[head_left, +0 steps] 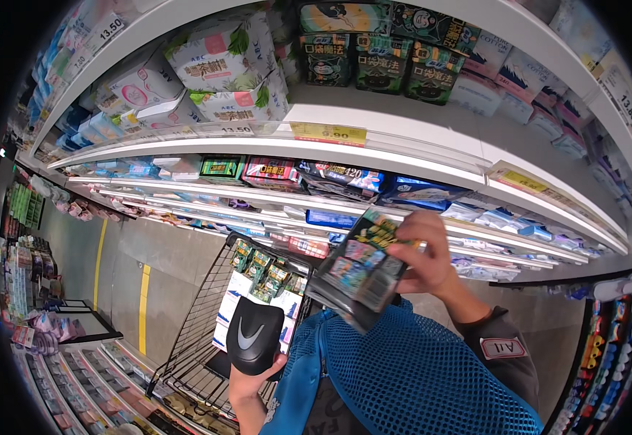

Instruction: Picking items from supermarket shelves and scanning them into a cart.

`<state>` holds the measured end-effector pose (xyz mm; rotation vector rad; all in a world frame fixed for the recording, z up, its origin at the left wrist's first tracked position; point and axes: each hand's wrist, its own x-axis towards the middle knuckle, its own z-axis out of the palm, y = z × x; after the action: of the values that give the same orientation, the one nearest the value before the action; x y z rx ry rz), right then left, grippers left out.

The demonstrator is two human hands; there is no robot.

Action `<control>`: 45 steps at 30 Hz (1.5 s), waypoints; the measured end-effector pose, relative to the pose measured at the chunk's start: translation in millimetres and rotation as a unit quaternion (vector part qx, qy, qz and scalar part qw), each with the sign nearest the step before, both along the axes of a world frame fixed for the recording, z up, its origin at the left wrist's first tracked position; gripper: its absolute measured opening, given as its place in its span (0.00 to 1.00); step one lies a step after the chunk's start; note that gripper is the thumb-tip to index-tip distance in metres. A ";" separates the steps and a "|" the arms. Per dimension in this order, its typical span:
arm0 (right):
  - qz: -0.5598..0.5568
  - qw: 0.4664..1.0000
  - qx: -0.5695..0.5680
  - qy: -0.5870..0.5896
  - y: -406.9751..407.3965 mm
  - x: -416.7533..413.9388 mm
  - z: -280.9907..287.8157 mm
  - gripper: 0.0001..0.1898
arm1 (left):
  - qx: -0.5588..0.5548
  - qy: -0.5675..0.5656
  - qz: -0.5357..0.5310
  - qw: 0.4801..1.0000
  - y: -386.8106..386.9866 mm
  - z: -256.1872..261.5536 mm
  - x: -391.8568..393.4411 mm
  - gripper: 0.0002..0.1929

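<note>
My right hand [424,253] grips a dark, flat product pack [357,272] by its upper right edge, in front of my blue mesh vest. My left hand [253,383] is closed around a black handheld device [255,336], which looks like a barcode scanner. Beyond it stands a wire shopping cart [188,315] holding green packs [264,272] and white boxes [229,310]. Similar green packs [381,65] stand on the upper shelf [343,109].
White store shelves curve across the view, with ABC packs [218,60] at the upper left and blue packs [422,191] lower down. Another display [71,391] is at the lower left, and a rack of small goods [604,353] stands at the right.
</note>
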<state>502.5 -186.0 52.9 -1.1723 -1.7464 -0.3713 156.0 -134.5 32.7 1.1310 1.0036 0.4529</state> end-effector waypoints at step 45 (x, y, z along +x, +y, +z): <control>-0.421 0.860 -0.285 0.050 38.6 93.3 128.4 0.17 | -0.025 0.060 -0.001 0.998 5.0 -6.9 8.0 0.24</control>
<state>595.7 -147.4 181.3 -2.3433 -1.1791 -0.2865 164.0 -129.5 25.8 1.1239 1.1117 0.3599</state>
